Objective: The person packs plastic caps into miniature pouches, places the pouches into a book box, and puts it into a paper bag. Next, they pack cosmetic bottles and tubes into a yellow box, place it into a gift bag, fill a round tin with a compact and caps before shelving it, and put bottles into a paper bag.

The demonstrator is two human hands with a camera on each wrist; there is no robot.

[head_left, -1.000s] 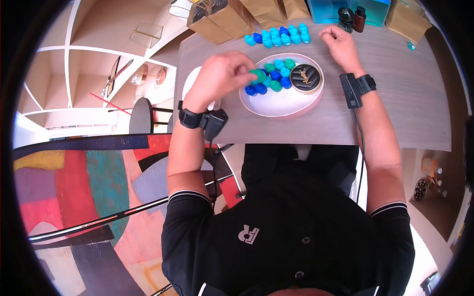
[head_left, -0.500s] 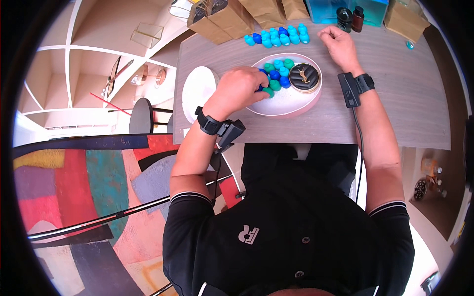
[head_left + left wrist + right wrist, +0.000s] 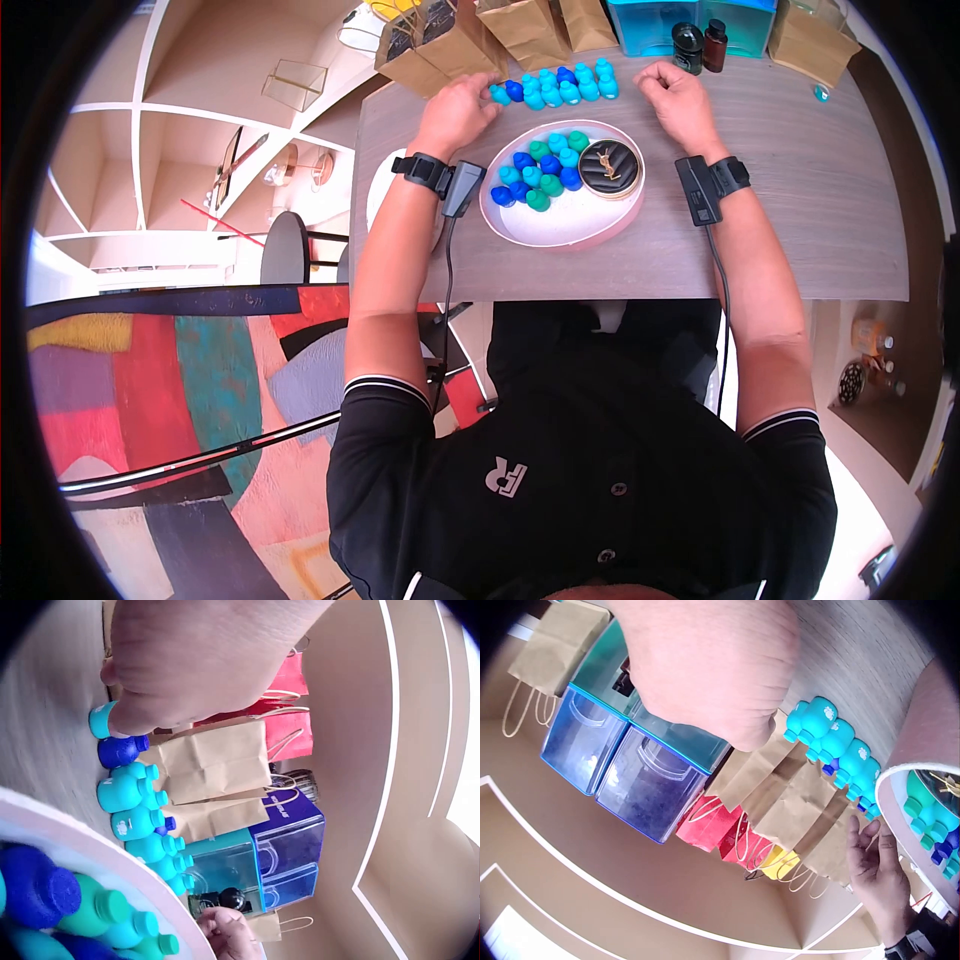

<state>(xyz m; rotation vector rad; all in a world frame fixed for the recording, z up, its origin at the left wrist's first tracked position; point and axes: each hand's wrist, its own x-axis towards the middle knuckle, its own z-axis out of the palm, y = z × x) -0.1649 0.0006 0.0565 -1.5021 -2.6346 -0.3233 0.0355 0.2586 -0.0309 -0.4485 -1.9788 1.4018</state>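
My left hand (image 3: 460, 116) is at the left end of a row of small bottles, its fingertips beside the end cyan bottle (image 3: 498, 94). In the left wrist view a digit covers the cap side of that cyan bottle (image 3: 100, 721); contact is hard to tell. The right wrist view shows the left hand (image 3: 881, 876) with fingers apart. My right hand (image 3: 680, 105) rests on the table past the row's right end, fingers loosely curled, holding nothing. An oval tray (image 3: 570, 225) holds several blue, cyan and green bottles and a round black case (image 3: 610, 167).
Paper bags (image 3: 525, 38), clear teal boxes (image 3: 640, 28), a black jar (image 3: 687, 47) and a dark brown bottle (image 3: 714, 46) line the back of the table. A white lid-like oval (image 3: 382, 190) lies partly under my left forearm. A small teal item (image 3: 821, 93) is at right.
My left hand has moved from the tray up to the row's left end, uncovering the bottles it was touching in the tray. The right hand keeps its place.
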